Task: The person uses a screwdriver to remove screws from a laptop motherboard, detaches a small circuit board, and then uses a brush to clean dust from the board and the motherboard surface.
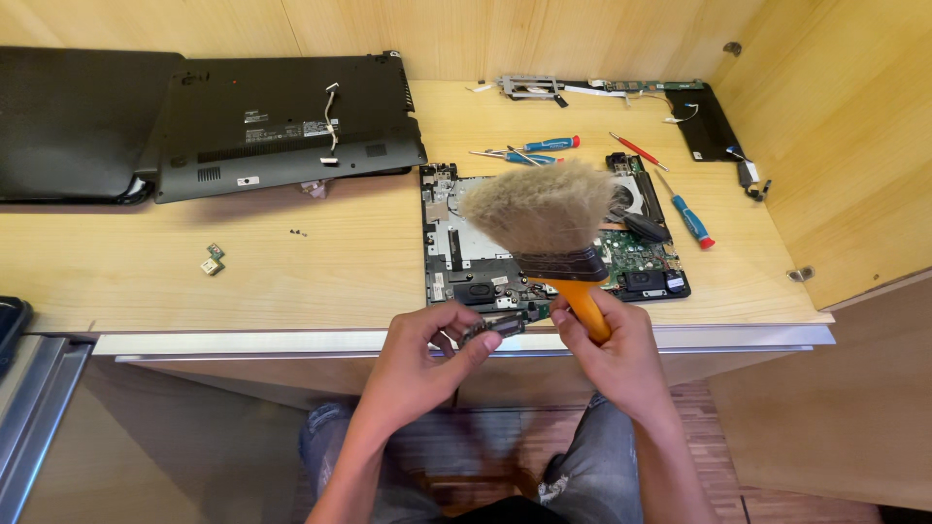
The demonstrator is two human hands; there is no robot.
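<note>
My right hand [610, 347] grips the orange handle of a wide brush [544, 218] with pale bristles, held upright over an opened laptop base [456, 243] showing its circuit board. My left hand [427, 354] pinches a small metal part [492, 328] at the near edge of that base, just beside the brush handle. The bristles hide the middle of the board.
A black laptop bottom cover [282, 121] and another dark laptop [68, 121] lie at the back left. Blue-handled screwdrivers [544, 146], a red one [636, 150] and another [687, 215] lie near the base. A tiny green board [212, 259], screws [297, 232] and a black panel [704, 121] lie about.
</note>
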